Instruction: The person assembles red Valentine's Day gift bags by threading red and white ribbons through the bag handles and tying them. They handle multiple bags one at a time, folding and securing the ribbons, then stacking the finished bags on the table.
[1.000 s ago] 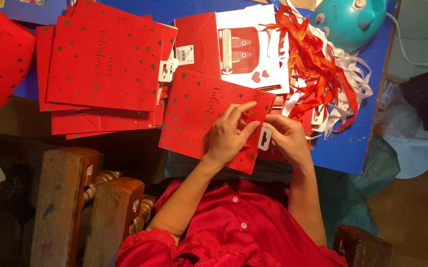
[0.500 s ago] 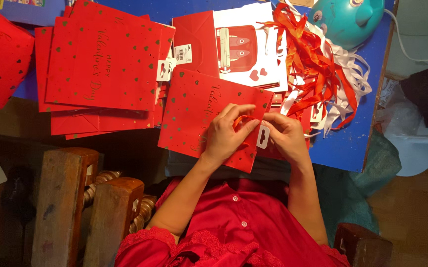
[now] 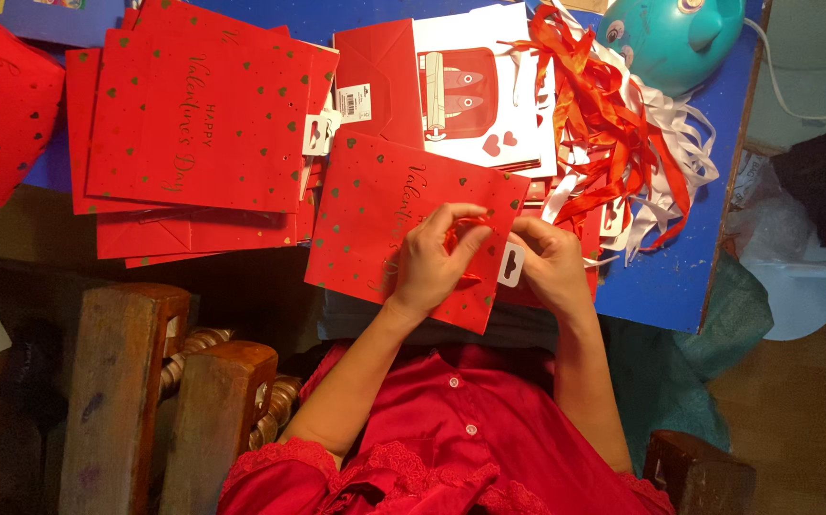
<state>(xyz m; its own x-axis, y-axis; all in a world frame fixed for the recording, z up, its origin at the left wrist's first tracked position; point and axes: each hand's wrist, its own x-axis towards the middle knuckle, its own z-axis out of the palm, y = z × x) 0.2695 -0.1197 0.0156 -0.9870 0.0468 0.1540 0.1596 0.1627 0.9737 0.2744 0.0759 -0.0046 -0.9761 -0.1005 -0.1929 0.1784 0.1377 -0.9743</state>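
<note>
Pinched in our left hand [image 3: 429,262] and right hand [image 3: 548,259], the red ribbon [image 3: 467,226] sits over the red gift bag [image 3: 375,215] at the blue worktop [image 3: 665,277] edge, and we judge a hard tug could slip it free.

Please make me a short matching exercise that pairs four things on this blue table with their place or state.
Things:
1. red bag
2. stack of red bags
3. ribbon pile
4. teal toy

Places or states:
a. at the table's far right corner
b. under both hands, at the near edge
c. tangled red and white, between the white bag and the toy
d. piled flat at the left

Pairs: 1-b, 2-d, 3-c, 4-a
</note>
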